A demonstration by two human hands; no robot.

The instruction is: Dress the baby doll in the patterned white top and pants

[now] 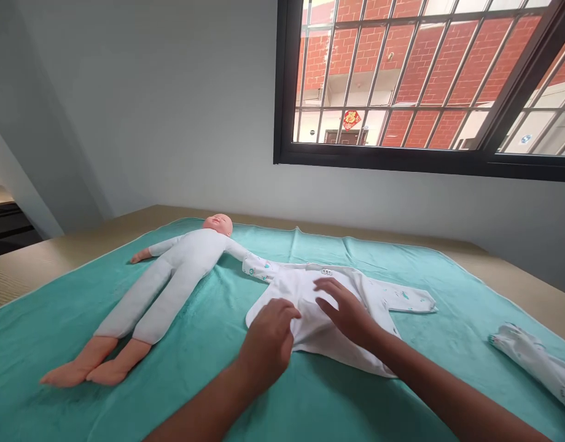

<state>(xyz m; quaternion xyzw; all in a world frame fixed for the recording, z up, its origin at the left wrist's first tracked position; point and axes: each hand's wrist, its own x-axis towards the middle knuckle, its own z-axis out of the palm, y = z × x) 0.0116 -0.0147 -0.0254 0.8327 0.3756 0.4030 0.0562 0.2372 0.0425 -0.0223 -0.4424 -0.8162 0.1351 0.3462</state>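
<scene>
A white baby shirt (305, 285) with small printed figures on its sleeves lies spread on the turquoise blanket (209, 380). Over its lower left part is my left hand (269, 334), fingers loosely curled with a gap to the thumb and nothing visible in them. My right hand (349, 313) hovers at the middle of the shirt, fingers apart and holding nothing. Whether either hand touches the cloth, I cannot tell. To the left, a baby doll (183, 261) with a white cloth body lies on its back. Its arm reaches the shirt's left sleeve, and the hand there is hidden.
A rolled or folded white printed garment (535, 362) lies at the right edge of the blanket. The wooden table (498, 261) shows around the blanket, against a grey wall (185, 110). A barred window (402, 80) with a dark frame is above.
</scene>
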